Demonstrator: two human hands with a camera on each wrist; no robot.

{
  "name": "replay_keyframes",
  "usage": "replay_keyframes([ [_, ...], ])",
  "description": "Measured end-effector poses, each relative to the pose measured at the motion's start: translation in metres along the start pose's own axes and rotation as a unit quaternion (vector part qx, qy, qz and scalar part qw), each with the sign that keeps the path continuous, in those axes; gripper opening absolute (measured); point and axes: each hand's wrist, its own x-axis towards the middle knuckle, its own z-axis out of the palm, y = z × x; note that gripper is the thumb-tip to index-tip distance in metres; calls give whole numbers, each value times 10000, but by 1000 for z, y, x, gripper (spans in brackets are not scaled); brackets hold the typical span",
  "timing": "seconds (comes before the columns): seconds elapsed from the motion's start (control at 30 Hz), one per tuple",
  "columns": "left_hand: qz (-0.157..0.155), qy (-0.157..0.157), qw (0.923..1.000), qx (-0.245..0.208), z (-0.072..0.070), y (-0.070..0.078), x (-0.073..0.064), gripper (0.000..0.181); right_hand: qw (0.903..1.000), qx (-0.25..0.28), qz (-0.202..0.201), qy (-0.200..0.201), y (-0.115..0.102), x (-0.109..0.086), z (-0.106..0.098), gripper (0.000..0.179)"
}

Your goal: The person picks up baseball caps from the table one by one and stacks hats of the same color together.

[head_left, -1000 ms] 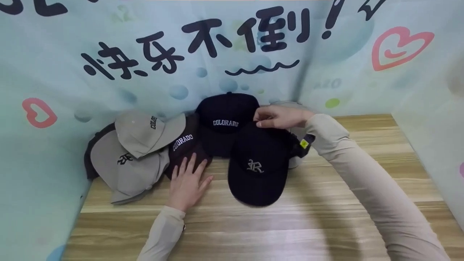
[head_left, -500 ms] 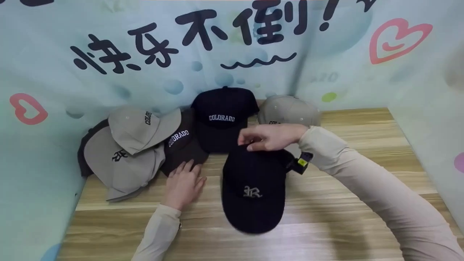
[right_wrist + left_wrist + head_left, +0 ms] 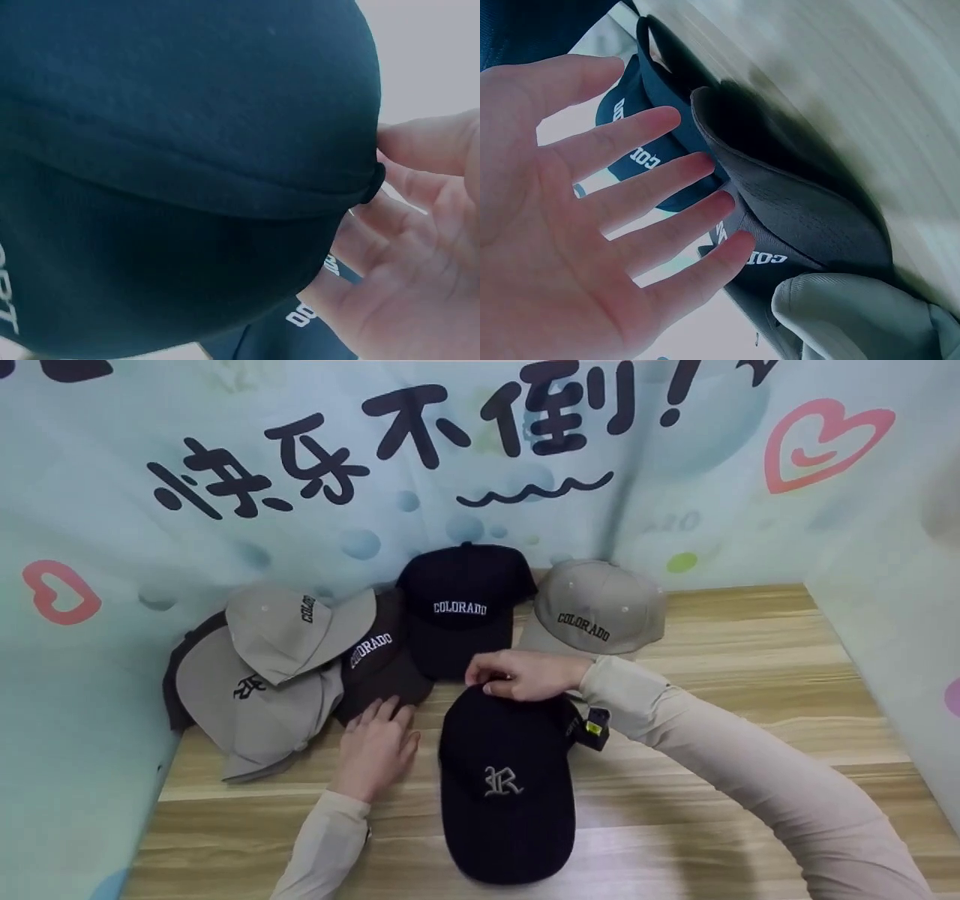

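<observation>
My right hand point(image 3: 529, 673) pinches the top of a black baseball cap point(image 3: 506, 825) with a grey letter R on its front, its brim toward me. In the right wrist view the thumb and fingers grip the crown of this black cap point(image 3: 187, 150) around its top button. My left hand point(image 3: 375, 754) has its fingers spread, the fingertips right at the brim of a dark brown COLORADO cap point(image 3: 386, 675). The left wrist view shows the palm point(image 3: 577, 210) with straight fingers in front of the brown cap's brim point(image 3: 802, 195).
Along the back stand a black COLORADO cap point(image 3: 465, 585) and a beige COLORADO cap point(image 3: 600, 611). At the left, a small beige cap point(image 3: 277, 630) lies over a beige R cap point(image 3: 247, 720), with a dark cap behind. A printed cloth backdrop point(image 3: 712, 532) encloses the wooden table point(image 3: 750, 720).
My right hand has brought the black R cap toward me and slightly left, uncovering the beige COLORADO cap behind. My left hand has drawn back a little from the brown cap.
</observation>
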Motion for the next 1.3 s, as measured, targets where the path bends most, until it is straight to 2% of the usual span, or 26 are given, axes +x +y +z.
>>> replay_keyframes([
  [0.17, 106, -42, 9998, 165, -4, 0, 10, 34, 9990, 221, 110, 374, 4, -4, -1, 31],
  [0.3, 217, -154, 9990, 366, -13, 3, 26, 34, 9970, 99, 234, 735, 5, -21, -11, 34],
  [0.4, 286, -252, 9980, 503, -21, 5, 47, 36, 9935, -295, 244, 1070, 6, -44, -16, 34],
  [0.57, 303, -247, 9968, 704, -33, 3, 85, 39, 9787, -1300, 277, 1562, 8, -85, -15, 34],
  [0.67, 238, -287, 9969, 690, -39, 1, 107, 43, 9711, -1547, 461, 1757, 11, -107, -12, 33],
  [0.8, 47, -423, 9985, 344, -46, 0, 138, 50, 9640, -1728, 671, 1907, 17, -133, -7, 31],
  [1.07, -70, -838, 9958, -361, -58, 19, 197, 59, 9528, -1904, 957, 2164, 28, -177, 0, 28],
  [1.2, -150, -926, 9930, -719, -56, 19, 216, 57, 9504, -1867, 1184, 2189, 32, -190, 8, 28],
  [1.3, -222, -999, 9906, -907, -51, 18, 223, 56, 9485, -1813, 1342, 2226, 34, -199, 12, 28],
])
